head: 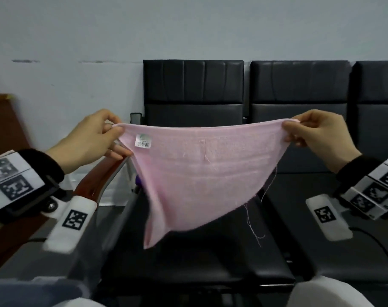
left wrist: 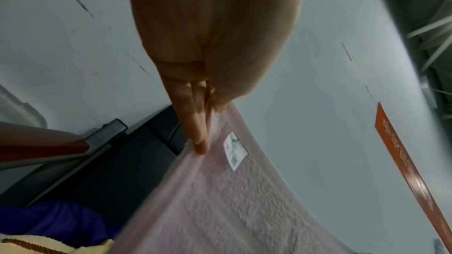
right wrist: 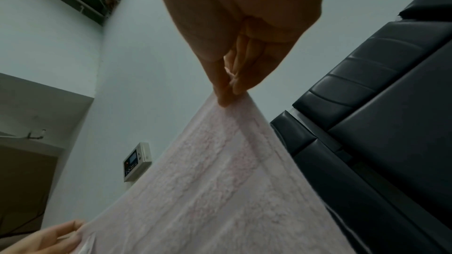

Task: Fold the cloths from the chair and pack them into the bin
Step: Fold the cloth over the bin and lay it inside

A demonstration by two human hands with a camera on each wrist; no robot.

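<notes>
A pink towel (head: 195, 173) hangs stretched in the air over the black chair seat (head: 188, 258). My left hand (head: 113, 131) pinches its top left corner, close to a white barcode label (head: 143, 141). My right hand (head: 292, 131) pinches the top right corner. The lower edge droops to a point with loose threads trailing. The left wrist view shows my left hand (left wrist: 208, 111) holding the towel (left wrist: 220, 210) edge beside the label (left wrist: 235, 150). In the right wrist view my right hand (right wrist: 227, 92) pinches the towel (right wrist: 220, 190). The bin is out of view.
A purple cloth (left wrist: 56, 219) and a cream cloth (left wrist: 44, 244) lie on the chair below the towel. A wooden armrest (head: 95, 180) sits left of the seat. More black chairs (head: 299, 103) line the pale wall. A small wall panel (right wrist: 137, 161) shows at left.
</notes>
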